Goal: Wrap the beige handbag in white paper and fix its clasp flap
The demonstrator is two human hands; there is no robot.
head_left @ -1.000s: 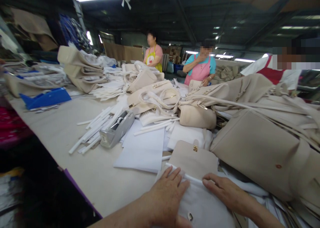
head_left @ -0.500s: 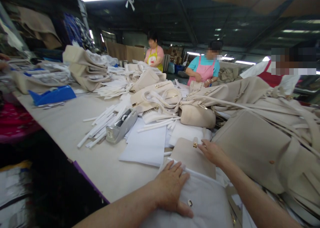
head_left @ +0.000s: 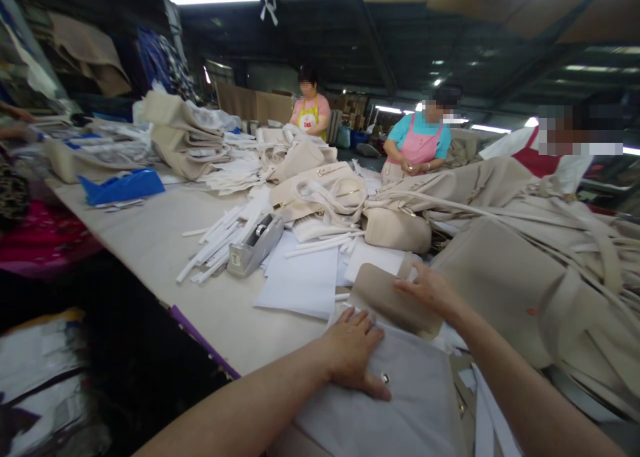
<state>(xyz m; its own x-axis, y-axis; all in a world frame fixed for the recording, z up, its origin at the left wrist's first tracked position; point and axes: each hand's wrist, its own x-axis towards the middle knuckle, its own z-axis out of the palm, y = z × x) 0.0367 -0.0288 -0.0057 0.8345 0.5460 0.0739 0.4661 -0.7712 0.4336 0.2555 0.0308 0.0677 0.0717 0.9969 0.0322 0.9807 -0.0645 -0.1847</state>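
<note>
Left grip is spread wide and laid flat on the bag, nothing grasped, presumably so the body is braced while the flap is handled. Flap edge is pinched in the right grip, apparently to control its bend. Bag is positioned under the left grip: front greyish-white, slightly wrinkled, metal fitting just beside the thumb; flap tan, round-cornered, bowed. Tape dispenser is parked ahead-left of that grip on the desk, likely for easy reach.
</note>
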